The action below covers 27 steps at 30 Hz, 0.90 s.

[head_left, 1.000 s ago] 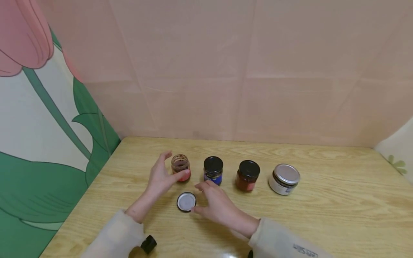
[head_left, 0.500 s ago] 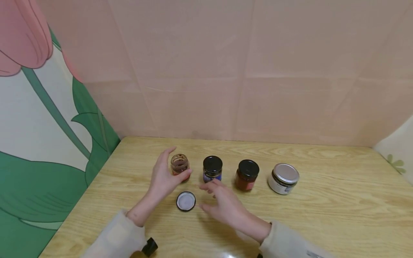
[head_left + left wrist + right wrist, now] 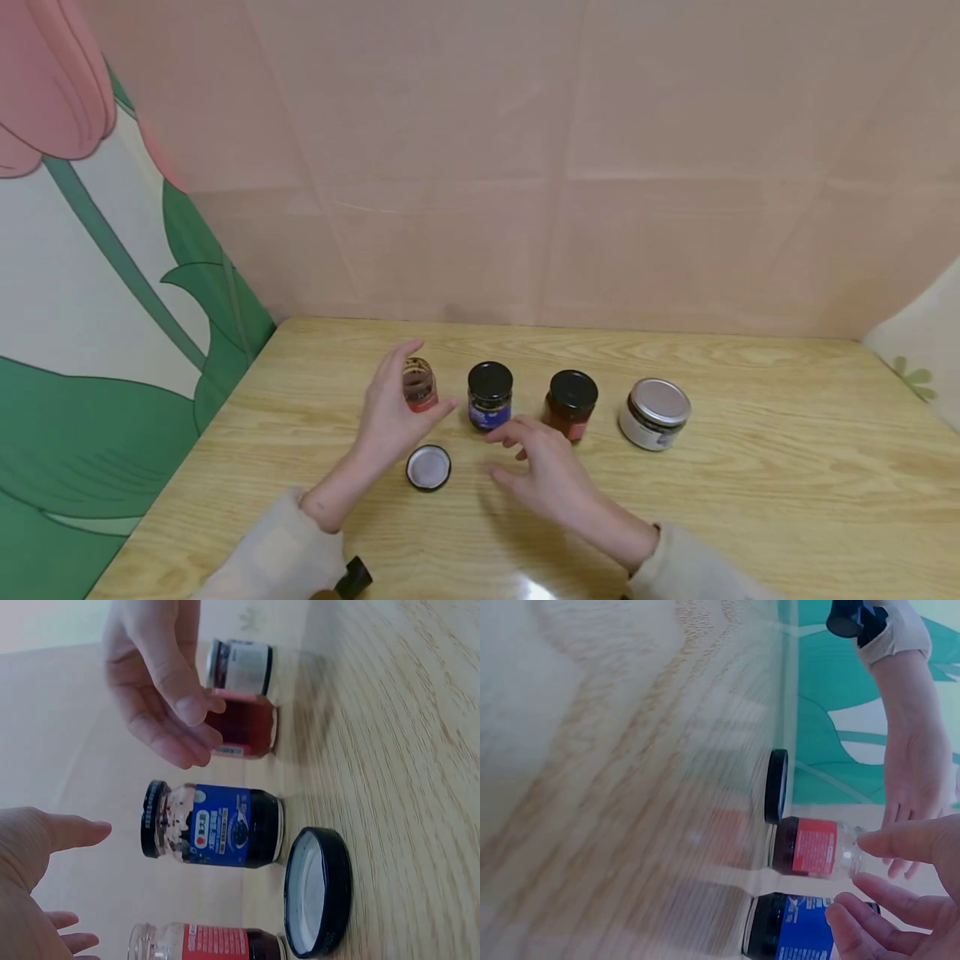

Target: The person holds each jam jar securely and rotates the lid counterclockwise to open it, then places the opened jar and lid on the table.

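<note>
The loose lid (image 3: pixel 428 467) lies flat on the table (image 3: pixel 750 467), pale underside up and dark rim showing, nearer the left edge than the right. Level with it, to its right, the right hand (image 3: pixel 551 467) hangs above the wood, its fingers gently bent, the thumb parted from them, holding nothing. A little farther in, the left hand (image 3: pixel 392 417) is spread wide, thumb well away from the fingers, and also holds nothing.

Just beyond the lid and beside the left hand stands the open jar (image 3: pixel 422 387), upright, red-labelled, its glass neck bare. It begins a row of four running roughly along the far edge: next the blue-labelled jar (image 3: pixel 491 396) with a black lid, then a dark red jar (image 3: pixel 572 394), also black-lidded, then the squat silver-lidded jar (image 3: pixel 654 415), nearest the far right corner. Behind the far edge rises a creased pink backdrop (image 3: pixel 480 167); a tulip-printed panel (image 3: pixel 75 333) flanks the left edge.
</note>
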### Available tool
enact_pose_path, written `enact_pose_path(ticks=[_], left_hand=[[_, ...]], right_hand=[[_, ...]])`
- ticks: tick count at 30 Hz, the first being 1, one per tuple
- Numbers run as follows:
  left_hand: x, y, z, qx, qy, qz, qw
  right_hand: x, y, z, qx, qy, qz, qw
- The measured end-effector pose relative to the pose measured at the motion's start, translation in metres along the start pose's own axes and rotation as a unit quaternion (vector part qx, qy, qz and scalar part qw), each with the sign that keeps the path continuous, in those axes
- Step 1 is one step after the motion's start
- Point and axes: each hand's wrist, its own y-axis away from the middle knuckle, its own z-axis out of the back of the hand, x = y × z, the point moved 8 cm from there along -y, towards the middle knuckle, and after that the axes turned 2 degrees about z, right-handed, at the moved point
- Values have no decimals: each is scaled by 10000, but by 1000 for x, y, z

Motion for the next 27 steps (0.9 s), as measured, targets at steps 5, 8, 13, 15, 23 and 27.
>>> enact_pose_path(ticks=[5,8,13,15,23,27], left_hand=[[-6,0,-6,18,61,-114,9999],[-10,0,-11,77,103,-153,9998],[-13,-1,-18,198,114,-77,9997],[-14,-1,-21,216,102,-23,9997],[-19,-2,-39,463,46,-72,9989],[-20,-1,-48,670,46,-45,9977]], right_hand=[[-5,3,8,-110,2,-93,9999],[-8,4,12,-207,31,-72,9998],[-11,6,19,-309,125,-15,9994],[-12,7,21,-313,104,-19,9995],[-17,12,38,-532,-53,-114,9985],[-21,16,46,-672,72,-163,9976]])
